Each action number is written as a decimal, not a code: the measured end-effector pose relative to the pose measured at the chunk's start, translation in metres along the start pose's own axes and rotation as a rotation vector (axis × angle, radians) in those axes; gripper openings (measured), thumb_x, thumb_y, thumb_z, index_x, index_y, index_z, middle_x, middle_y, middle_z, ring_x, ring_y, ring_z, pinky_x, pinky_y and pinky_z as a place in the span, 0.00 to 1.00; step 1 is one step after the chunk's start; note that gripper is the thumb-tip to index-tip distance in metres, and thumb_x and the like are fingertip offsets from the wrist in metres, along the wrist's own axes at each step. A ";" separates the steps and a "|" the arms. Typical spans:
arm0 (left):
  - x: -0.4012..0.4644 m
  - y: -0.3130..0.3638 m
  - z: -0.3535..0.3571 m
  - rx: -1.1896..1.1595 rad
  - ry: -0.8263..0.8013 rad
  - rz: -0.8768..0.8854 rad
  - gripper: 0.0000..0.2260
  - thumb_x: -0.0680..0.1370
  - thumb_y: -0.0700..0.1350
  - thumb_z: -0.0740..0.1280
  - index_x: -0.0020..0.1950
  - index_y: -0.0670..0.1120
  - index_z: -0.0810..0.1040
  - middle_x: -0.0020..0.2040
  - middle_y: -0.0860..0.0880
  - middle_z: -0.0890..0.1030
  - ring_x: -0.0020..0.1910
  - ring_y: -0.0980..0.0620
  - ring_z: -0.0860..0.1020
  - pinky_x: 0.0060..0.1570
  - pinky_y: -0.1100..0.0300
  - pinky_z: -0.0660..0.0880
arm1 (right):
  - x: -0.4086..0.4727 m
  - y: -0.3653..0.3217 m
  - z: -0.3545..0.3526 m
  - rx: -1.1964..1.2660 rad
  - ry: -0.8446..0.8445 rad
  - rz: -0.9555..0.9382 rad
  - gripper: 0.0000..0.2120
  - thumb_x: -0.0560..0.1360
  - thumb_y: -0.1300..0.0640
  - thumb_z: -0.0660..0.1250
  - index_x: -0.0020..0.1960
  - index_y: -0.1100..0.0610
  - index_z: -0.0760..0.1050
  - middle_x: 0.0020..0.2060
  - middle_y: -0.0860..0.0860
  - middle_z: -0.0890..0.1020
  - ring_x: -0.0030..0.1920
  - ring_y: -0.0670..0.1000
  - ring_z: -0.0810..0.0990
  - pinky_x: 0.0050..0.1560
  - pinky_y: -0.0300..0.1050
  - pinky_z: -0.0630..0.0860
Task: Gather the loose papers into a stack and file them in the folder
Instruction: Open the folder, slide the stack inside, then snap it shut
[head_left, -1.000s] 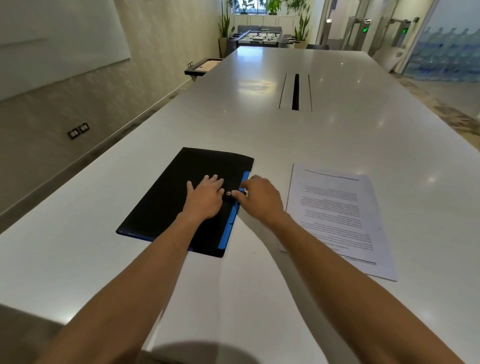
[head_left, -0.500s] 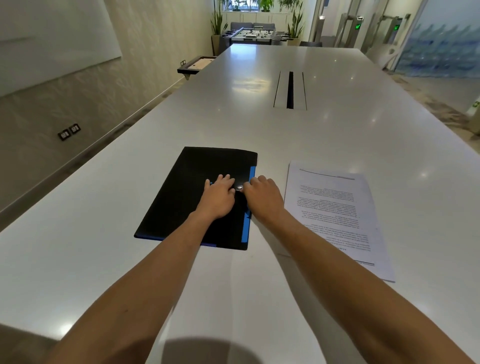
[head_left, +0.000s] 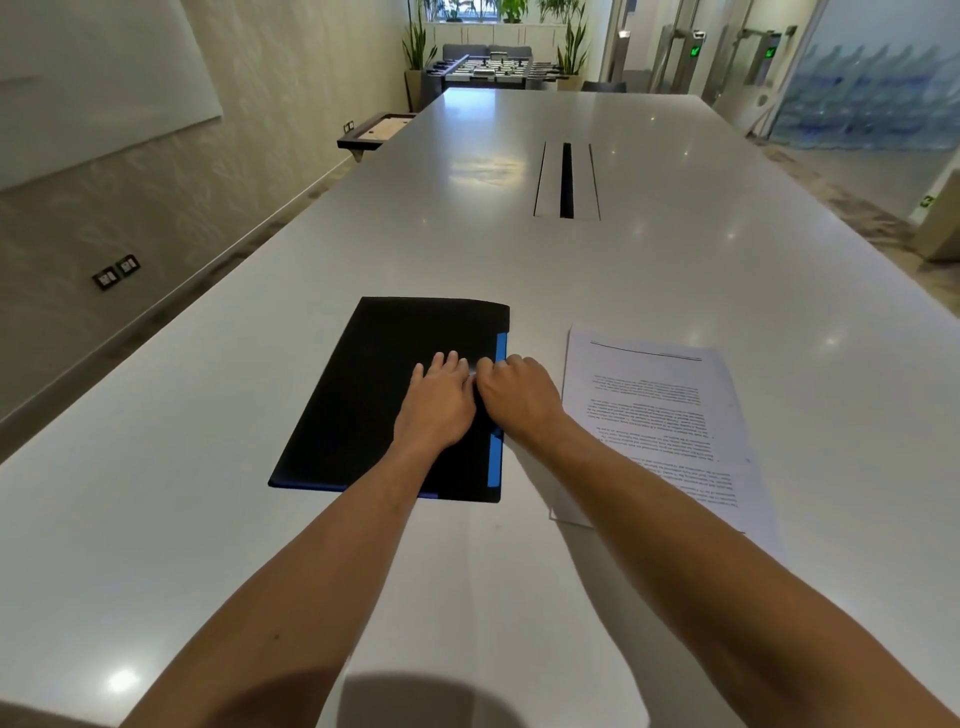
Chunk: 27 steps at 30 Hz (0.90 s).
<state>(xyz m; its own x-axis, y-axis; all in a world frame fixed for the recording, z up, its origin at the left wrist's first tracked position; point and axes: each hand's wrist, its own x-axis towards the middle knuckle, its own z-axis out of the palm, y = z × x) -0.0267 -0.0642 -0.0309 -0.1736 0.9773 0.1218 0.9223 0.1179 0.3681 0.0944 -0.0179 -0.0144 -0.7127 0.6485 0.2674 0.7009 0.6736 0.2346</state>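
Note:
A black folder (head_left: 374, 395) with a blue strip along its right edge lies closed on the white table (head_left: 519, 270). My left hand (head_left: 439, 402) rests flat on the folder's cover, fingers spread. My right hand (head_left: 517, 395) is beside it, fingers curled and pinching the flap's snap near the blue strip. A stack of printed papers (head_left: 670, 415) lies flat on the table just right of the folder, its near left corner hidden by my right forearm.
A long cable slot (head_left: 566, 179) runs down the table's middle, farther away. The table's left edge drops to the floor beside a wall. A foosball table (head_left: 485, 67) and plants stand at the room's far end.
The folder has turned from a slant to nearly square with me. My right hand's fingers have closed onto the flap's snap, right next to my left hand.

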 end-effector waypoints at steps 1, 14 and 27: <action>0.000 0.000 0.000 0.006 0.000 -0.003 0.21 0.84 0.48 0.51 0.77 0.44 0.62 0.78 0.44 0.61 0.78 0.47 0.55 0.75 0.47 0.49 | 0.000 0.001 0.000 0.001 0.004 -0.001 0.07 0.79 0.55 0.62 0.51 0.59 0.73 0.40 0.55 0.80 0.36 0.51 0.73 0.44 0.46 0.75; 0.000 -0.002 -0.004 -0.087 -0.034 0.006 0.23 0.82 0.42 0.57 0.77 0.42 0.61 0.78 0.43 0.59 0.78 0.47 0.53 0.75 0.51 0.47 | 0.003 -0.002 -0.004 -0.109 -0.013 -0.124 0.11 0.79 0.55 0.63 0.58 0.60 0.74 0.48 0.56 0.80 0.47 0.53 0.79 0.46 0.46 0.74; 0.000 -0.001 0.000 -0.007 0.003 0.023 0.26 0.83 0.55 0.54 0.77 0.42 0.60 0.78 0.43 0.60 0.78 0.47 0.54 0.75 0.51 0.48 | 0.015 0.004 -0.004 0.402 0.123 0.417 0.05 0.79 0.57 0.63 0.49 0.59 0.72 0.36 0.52 0.77 0.31 0.48 0.73 0.34 0.41 0.67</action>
<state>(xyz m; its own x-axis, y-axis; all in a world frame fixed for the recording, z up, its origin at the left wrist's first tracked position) -0.0271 -0.0647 -0.0317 -0.1531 0.9792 0.1331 0.9237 0.0940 0.3715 0.0865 -0.0068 -0.0055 -0.3544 0.8576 0.3727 0.8382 0.4681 -0.2800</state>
